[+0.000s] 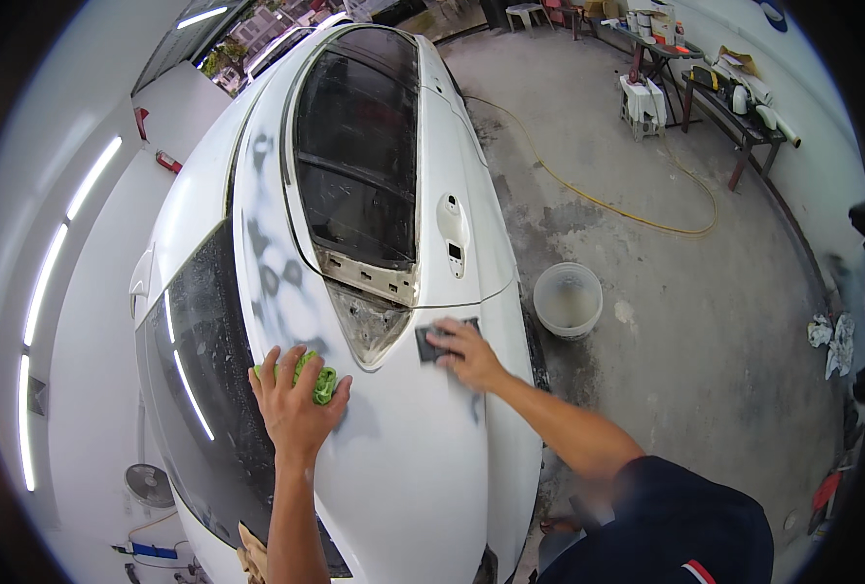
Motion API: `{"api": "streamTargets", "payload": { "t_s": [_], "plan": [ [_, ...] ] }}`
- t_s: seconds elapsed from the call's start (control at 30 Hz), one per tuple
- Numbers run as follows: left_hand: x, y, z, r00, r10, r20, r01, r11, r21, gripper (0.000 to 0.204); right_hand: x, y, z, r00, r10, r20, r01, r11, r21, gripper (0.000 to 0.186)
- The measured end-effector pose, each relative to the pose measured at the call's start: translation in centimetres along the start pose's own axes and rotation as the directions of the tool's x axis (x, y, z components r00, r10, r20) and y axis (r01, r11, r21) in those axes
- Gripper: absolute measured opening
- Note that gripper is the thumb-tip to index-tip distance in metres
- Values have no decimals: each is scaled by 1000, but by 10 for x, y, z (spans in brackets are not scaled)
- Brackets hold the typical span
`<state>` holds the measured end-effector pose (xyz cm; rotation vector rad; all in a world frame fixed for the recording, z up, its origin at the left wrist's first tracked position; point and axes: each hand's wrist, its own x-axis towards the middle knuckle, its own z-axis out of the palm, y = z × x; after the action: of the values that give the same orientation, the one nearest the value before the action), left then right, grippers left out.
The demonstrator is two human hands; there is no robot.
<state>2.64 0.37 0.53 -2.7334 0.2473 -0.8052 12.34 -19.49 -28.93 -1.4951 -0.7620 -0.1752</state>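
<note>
- Across the smooth, curved rear side of a white car (403, 477), both bare hands lie on the bodywork.
- The left hand (299, 404) grasps a crumpled lime-green cloth (325, 385), its fingers spread and bent over the soft folds, on the pillar between the side window (359, 146) and the rear glass (228, 438).
- The right hand (471, 352), slightly blurred, grips a flat, dark, squarish pad (432, 343) against the panel, just beside the tip of a triangular recess (374, 326) of grimy, exposed metal.
- Along the roof edge, blotchy grey patches (276, 273) with soft borders mottle the white coat.
- Both panes are dark, glossy and speckled; the rear one mirrors bright strip lights.
- On the stained concrete floor (685, 311) beside the car stands a round, translucent plastic bucket (542, 310) with cloudy liquid.
- Beyond it, a thin yellow hose (598, 201) loops toward a dark, slim-legged bench (755, 134) carrying assorted items.
</note>
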Motion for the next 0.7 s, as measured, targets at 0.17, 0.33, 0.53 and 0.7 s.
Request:
{"api": "streamTargets", "payload": {
  "t_s": [0.17,0.33,0.53,0.7],
  "plan": [
    [0,0,0,999,-32,25,33,999,-9,40,-40,-23,7,975,-96,200,116,989,-94,48],
    [-1,0,1,999,-31,-15,31,999,22,37,-6,-12,3,1000,9,-12,-9,999,-35,47],
    [-3,0,1,998,-54,10,54,998,14,37,-42,-32,10,965,-190,181,201,979,-42,47],
    [-3,-1,2,999,-52,4,52,999,5,38,-19,-22,10,998,64,-7,-64,998,-15,51]
  ]
}}
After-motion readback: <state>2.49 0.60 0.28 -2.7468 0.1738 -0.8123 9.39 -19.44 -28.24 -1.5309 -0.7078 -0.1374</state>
